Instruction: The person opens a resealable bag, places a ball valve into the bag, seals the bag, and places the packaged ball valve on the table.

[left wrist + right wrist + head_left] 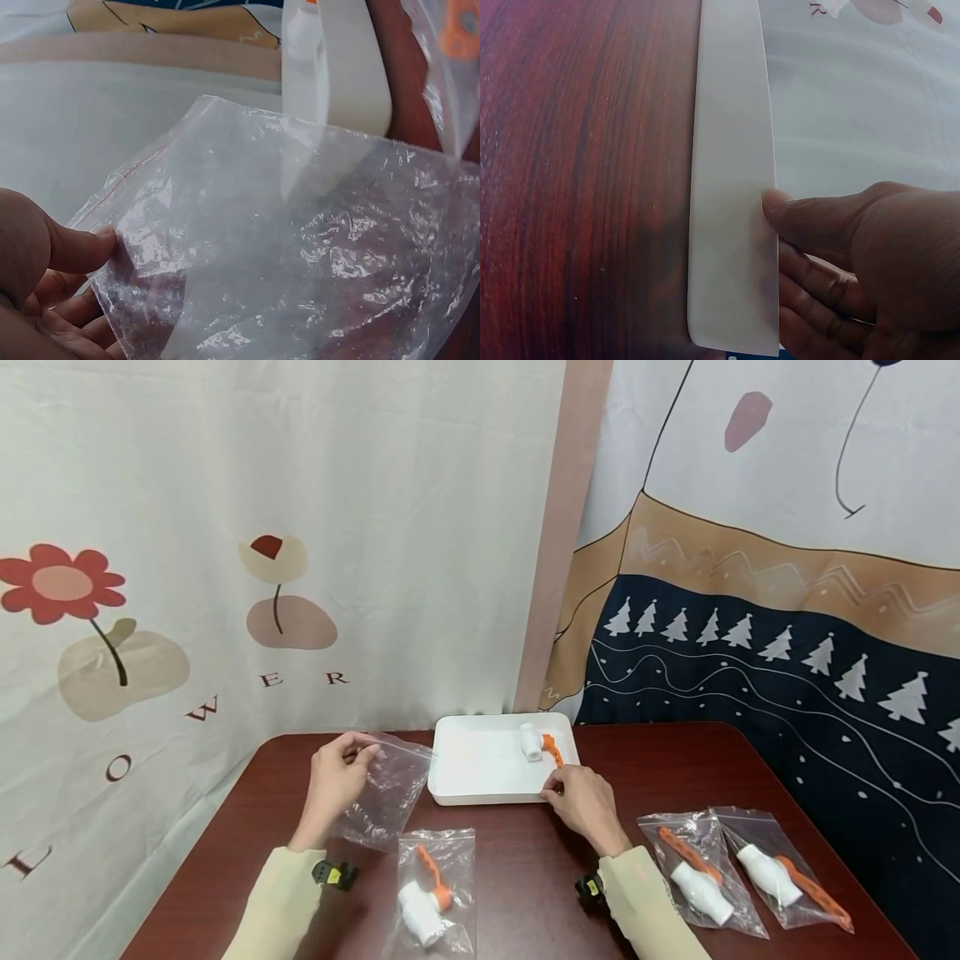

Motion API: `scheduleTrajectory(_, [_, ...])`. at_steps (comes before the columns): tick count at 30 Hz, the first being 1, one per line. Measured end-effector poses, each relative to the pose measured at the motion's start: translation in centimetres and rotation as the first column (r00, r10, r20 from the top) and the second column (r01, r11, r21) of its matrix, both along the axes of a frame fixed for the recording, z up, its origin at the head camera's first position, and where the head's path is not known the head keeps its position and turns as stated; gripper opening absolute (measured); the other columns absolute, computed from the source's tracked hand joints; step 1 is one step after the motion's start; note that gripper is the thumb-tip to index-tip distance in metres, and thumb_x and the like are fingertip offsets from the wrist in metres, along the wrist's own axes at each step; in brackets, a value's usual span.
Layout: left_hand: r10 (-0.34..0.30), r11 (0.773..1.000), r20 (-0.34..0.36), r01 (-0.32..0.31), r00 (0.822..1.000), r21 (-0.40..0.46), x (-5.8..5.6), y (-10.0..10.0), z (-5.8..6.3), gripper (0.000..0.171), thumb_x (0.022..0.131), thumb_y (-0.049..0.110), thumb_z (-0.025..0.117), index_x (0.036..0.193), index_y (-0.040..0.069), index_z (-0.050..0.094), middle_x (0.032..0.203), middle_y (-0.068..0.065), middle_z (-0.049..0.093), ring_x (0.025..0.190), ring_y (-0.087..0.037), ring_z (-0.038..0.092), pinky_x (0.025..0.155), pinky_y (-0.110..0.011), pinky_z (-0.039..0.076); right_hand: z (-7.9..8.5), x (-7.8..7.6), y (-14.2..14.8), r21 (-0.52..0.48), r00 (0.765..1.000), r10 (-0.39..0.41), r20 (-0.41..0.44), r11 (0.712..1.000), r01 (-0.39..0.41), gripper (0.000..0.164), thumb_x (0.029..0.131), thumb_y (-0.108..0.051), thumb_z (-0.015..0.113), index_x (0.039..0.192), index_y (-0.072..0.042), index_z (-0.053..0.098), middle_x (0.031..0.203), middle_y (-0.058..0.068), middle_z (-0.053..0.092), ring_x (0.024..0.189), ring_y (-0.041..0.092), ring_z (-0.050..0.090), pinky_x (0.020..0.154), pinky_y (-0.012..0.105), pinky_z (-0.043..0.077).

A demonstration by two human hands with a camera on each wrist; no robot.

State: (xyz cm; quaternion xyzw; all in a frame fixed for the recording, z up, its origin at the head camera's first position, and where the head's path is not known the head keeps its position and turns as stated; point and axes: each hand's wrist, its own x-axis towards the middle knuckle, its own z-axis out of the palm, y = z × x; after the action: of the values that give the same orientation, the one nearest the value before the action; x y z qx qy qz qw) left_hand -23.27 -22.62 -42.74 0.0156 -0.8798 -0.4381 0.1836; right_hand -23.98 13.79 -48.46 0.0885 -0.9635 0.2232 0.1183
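Note:
My left hand pinches an empty clear zip bag by its upper edge, thumb in front. In the left wrist view the bag hangs crinkled from the thumb and fingers. At the white tray's front right corner, my right hand grips the rim. The right wrist view shows its thumb over the tray's outer wall and the other fingers behind it. Inside the tray lies a white plastic ball valve with an orange lever that reaches toward the right hand.
A bagged ball valve lies at the table's front, between the forearms. Two more bagged valves, one nearer and one farther right, lie beside the right forearm. Behind the dark red table hangs a printed curtain.

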Motion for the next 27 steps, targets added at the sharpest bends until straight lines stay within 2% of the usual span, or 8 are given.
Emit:
scheduleTrajectory(7, [-0.073,0.997,-0.026,0.074,0.997,0.034,0.7,1.3,1.0,0.011,0.100,0.014,0.067,0.105,0.006,0.074,0.093,-0.014,0.078,0.070,-0.019,0.071,0.061,-0.024,0.057,0.0,0.0,-0.1,-0.008,1.000,0.003,0.002,1.000,-0.003,0.010,0.083,-0.027,0.086,0.078,-0.024,0.078,0.077,-0.008,0.070,0.070,0.012,0.062,0.056,0.030,0.047])
scheduleTrajectory(13, [-0.114,0.989,-0.092,0.122,0.989,0.080,1.2,2.8,1.7,0.006,0.098,0.010,0.070,0.100,0.007,0.074,0.088,-0.013,0.077,0.068,-0.020,0.071,0.061,-0.025,0.058,-0.1,0.1,0.0,-0.020,1.000,-0.003,0.006,1.000,0.003,0.011,0.083,-0.028,0.086,0.078,-0.025,0.077,0.075,-0.009,0.069,0.069,0.011,0.060,0.056,0.029,0.046])
scheduleTrajectory(22, [-0.161,0.981,-0.155,0.176,0.975,0.087,1.3,5.2,2.5,0.004,0.095,0.011,0.072,0.097,0.008,0.075,0.086,-0.012,0.076,0.066,-0.018,0.066,0.059,-0.022,0.052,-0.1,0.2,0.3,-0.026,1.000,0.000,-0.001,1.000,0.000,0.012,0.083,-0.027,0.086,0.076,-0.026,0.076,0.076,-0.009,0.069,0.068,0.011,0.059,0.056,0.029,0.044])
scheduleTrajectory(27, [-0.180,0.973,-0.179,0.201,0.967,0.112,1.3,6.6,2.8,0.004,0.094,0.010,0.074,0.096,0.007,0.076,0.091,-0.011,0.077,0.072,-0.013,0.066,0.064,-0.018,0.051,0.0,0.1,0.2,-0.019,1.000,0.009,-0.010,1.000,-0.009,0.012,0.082,-0.027,0.087,0.076,-0.026,0.076,0.076,-0.009,0.069,0.069,0.012,0.061,0.056,0.030,0.046])
